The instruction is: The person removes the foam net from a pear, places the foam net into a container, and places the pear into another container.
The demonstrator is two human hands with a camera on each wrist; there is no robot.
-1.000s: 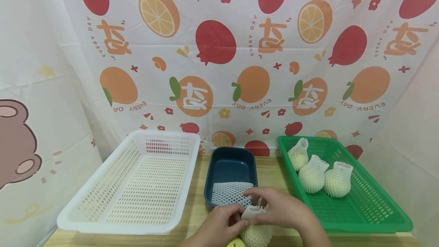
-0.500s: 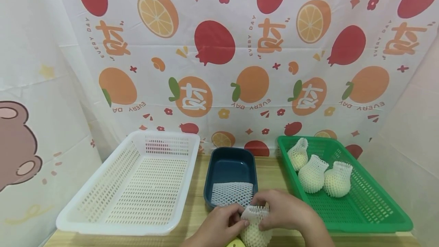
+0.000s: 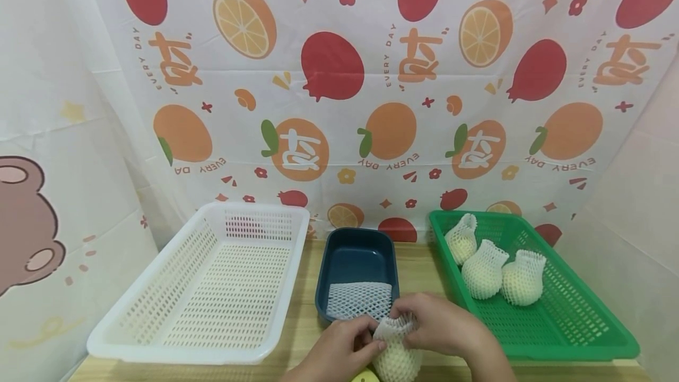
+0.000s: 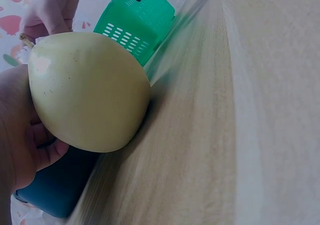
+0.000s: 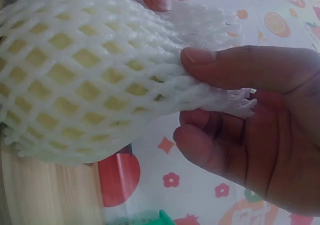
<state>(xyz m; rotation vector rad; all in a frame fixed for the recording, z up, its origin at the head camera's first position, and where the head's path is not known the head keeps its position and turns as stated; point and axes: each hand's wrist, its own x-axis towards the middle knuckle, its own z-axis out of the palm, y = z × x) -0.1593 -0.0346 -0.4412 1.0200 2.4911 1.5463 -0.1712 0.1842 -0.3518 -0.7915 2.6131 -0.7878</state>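
Observation:
A pear in a white foam net (image 3: 398,358) stands at the table's front edge, between the two hands. My left hand (image 3: 339,346) grips the left side of the net's gathered neck. On the other side, my right hand (image 3: 440,323) pinches the neck between thumb and fingers, seen close in the right wrist view, where the netted pear (image 5: 75,80) shows yellow through the mesh. A bare yellow-green pear (image 4: 90,92) with a short stem lies beside the left hand, nearest the left wrist camera. In the head view only its top shows at the bottom edge.
Just beyond the hands is a navy tray (image 3: 356,252) with flat white foam nets (image 3: 359,299) in it. A white slotted basket (image 3: 180,352) stands at left. The green basket (image 3: 562,349) at right holds 3 netted pears (image 3: 481,273). A fruit-print cloth hangs behind.
My right hand's fingers have drawn in from the net's rim and shifted slightly to the right and down, closing on the neck. The left hand keeps its place.

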